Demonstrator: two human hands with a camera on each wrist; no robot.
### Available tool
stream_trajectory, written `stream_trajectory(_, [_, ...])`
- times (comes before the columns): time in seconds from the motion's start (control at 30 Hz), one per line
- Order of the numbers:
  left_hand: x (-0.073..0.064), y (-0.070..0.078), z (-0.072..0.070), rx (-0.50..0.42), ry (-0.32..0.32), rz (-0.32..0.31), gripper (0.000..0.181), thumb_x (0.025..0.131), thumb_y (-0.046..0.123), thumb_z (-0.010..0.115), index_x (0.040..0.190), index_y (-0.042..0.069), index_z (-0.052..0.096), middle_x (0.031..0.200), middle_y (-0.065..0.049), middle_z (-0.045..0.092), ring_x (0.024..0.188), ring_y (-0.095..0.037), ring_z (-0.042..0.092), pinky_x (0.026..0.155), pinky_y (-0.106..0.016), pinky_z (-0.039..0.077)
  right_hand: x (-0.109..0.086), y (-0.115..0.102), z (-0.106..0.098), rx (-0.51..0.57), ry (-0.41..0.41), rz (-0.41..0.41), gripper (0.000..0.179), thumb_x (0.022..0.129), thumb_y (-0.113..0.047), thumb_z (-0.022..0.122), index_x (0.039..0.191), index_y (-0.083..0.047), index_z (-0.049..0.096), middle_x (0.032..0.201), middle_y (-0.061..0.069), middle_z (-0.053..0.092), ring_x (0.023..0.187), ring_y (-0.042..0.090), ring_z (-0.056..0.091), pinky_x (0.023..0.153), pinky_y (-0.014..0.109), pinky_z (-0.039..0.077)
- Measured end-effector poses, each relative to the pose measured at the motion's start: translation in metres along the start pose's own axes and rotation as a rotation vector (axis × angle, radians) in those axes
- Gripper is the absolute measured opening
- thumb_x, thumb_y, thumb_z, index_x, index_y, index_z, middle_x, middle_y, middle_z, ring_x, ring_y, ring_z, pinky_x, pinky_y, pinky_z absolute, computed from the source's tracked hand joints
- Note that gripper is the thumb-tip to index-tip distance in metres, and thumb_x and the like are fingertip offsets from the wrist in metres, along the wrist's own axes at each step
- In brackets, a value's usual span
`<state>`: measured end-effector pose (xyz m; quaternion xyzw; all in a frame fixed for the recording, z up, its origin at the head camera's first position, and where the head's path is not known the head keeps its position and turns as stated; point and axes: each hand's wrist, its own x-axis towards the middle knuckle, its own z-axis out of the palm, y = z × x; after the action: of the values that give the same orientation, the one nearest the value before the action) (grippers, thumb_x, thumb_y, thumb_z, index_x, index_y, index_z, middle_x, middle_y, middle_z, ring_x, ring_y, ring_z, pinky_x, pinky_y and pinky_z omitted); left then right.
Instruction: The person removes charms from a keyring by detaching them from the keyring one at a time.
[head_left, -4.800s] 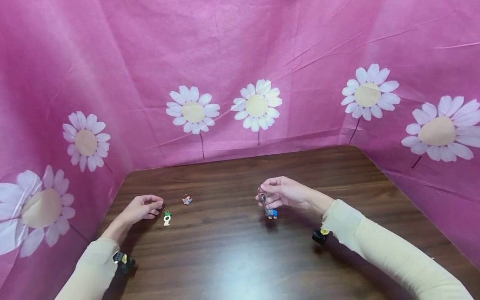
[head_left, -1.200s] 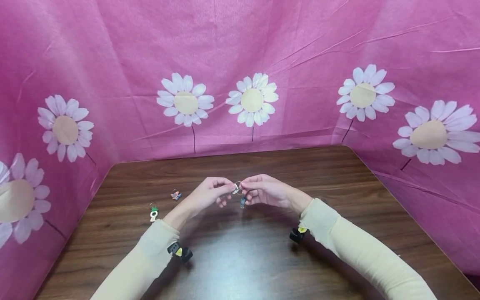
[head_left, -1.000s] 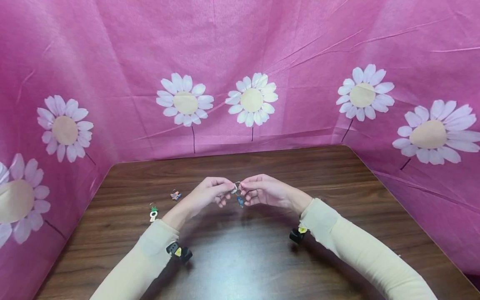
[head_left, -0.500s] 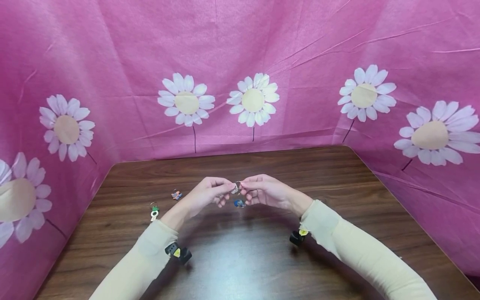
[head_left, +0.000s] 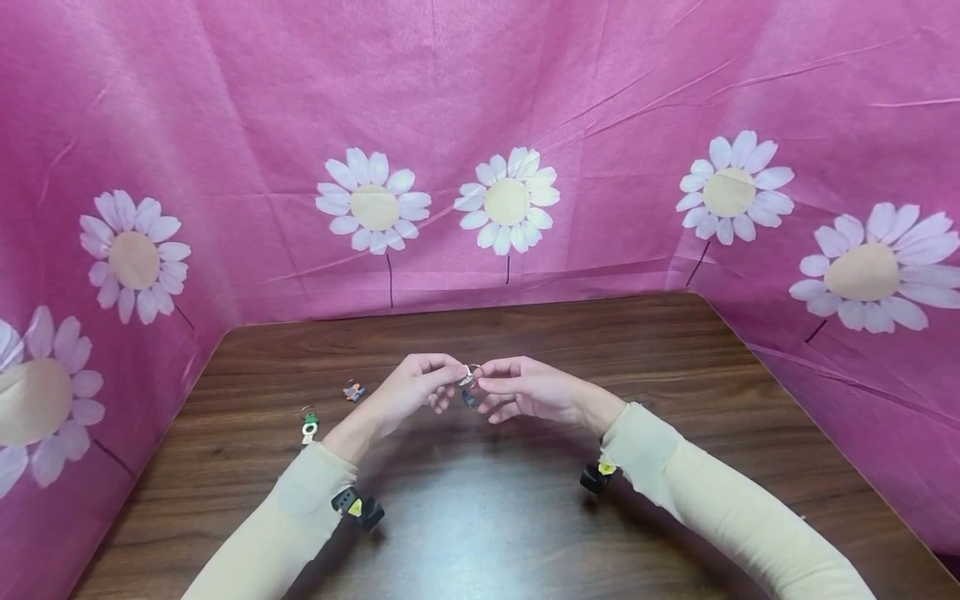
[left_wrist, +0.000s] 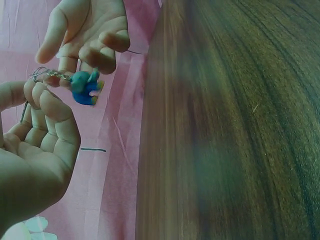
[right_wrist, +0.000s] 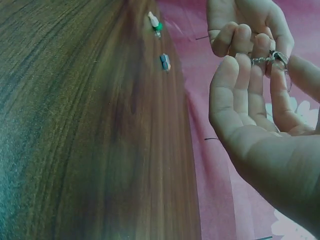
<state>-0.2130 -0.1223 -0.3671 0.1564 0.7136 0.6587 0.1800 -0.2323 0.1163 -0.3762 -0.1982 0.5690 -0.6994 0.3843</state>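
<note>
Over the middle of the table my left hand (head_left: 405, 396) pinches the metal ring end of a keychain (left_wrist: 37, 74) between thumb and fingertips. A short chain runs from the ring to a blue elephant charm (left_wrist: 86, 89), which hangs between the hands. My right hand (head_left: 536, 393) is close beside it, thumb and forefinger parted, its fingertips right at the ring and chain. In the right wrist view, the ring and chain (right_wrist: 277, 57) show against the fingers, and the elephant is hidden.
On the wooden table (head_left: 480, 517), to the left, lie a green and white keychain (head_left: 310, 425) and a small orange and blue charm (head_left: 354, 390). A pink cloth (head_left: 442, 100) with daisies encloses the back and sides.
Earlier the hands were apart, the left by the green keychain, the right holding the elephant keychain. They came together at the ring; just now the right fingers loosened and spread.
</note>
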Motion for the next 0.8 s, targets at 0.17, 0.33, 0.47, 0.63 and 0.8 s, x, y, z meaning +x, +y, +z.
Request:
stream_trajectory(0.17, [-0.0002, -0.0006, -0.0003, -0.010, 0.006, -0.002, 0.017, 0.100, 0.017, 0.063, 0.102, 0.001, 0.070, 0.076, -0.004, 0.060, 0.063, -0.012, 0.054, 0.056, -0.022, 0.046, -0.0006, 0.0011, 0.0006, -0.030, 0.008, 0.017, 0.010, 0.101, -0.015, 0.062, 0.110, -0.011, 0.064, 0.108, 0.006, 0.068, 0.085, 0.018, 0.065, 0.076, 0.032, 0.056])
stream_trajectory(0.33, [-0.0004, 0.0002, 0.0004, -0.015, 0.005, 0.003, 0.018, 0.100, 0.019, 0.064, 0.102, 0.002, 0.070, 0.077, -0.007, 0.058, 0.062, -0.012, 0.054, 0.056, -0.022, 0.047, -0.0006, -0.0002, 0.0037, -0.060, 0.019, 0.034, 0.009, 0.101, -0.012, 0.062, 0.110, -0.012, 0.065, 0.096, 0.004, 0.066, 0.080, 0.016, 0.057, 0.074, 0.031, 0.053])
stream_trajectory(0.47, [-0.0014, 0.0013, 0.0006, -0.014, 0.010, 0.001, 0.017, 0.100, 0.019, 0.064, 0.102, 0.002, 0.070, 0.075, -0.005, 0.059, 0.062, -0.011, 0.054, 0.056, -0.022, 0.048, 0.0008, 0.0011, 0.0051, -0.084, 0.025, 0.032, 0.006, 0.101, -0.014, 0.063, 0.105, -0.013, 0.066, 0.091, 0.001, 0.062, 0.081, 0.015, 0.054, 0.074, 0.031, 0.051])
stream_trajectory(0.63, [-0.0042, 0.0024, -0.0013, -0.014, 0.025, 0.007, 0.019, 0.100, 0.018, 0.064, 0.104, 0.001, 0.069, 0.076, -0.009, 0.059, 0.062, -0.012, 0.054, 0.056, -0.022, 0.047, -0.0003, 0.0000, 0.0035, -0.080, 0.028, 0.014, 0.006, 0.101, -0.016, 0.061, 0.103, -0.014, 0.067, 0.097, 0.001, 0.068, 0.089, 0.015, 0.063, 0.080, 0.034, 0.051])
stream_trajectory(0.8, [-0.0055, 0.0034, -0.0032, 0.007, 0.023, 0.001, 0.021, 0.099, 0.020, 0.066, 0.106, 0.001, 0.069, 0.074, -0.004, 0.061, 0.061, -0.012, 0.054, 0.057, -0.022, 0.048, -0.0013, -0.0026, 0.0009, -0.056, 0.034, -0.005, 0.013, 0.103, -0.013, 0.054, 0.103, -0.011, 0.067, 0.098, 0.004, 0.071, 0.092, 0.017, 0.067, 0.089, 0.039, 0.052])
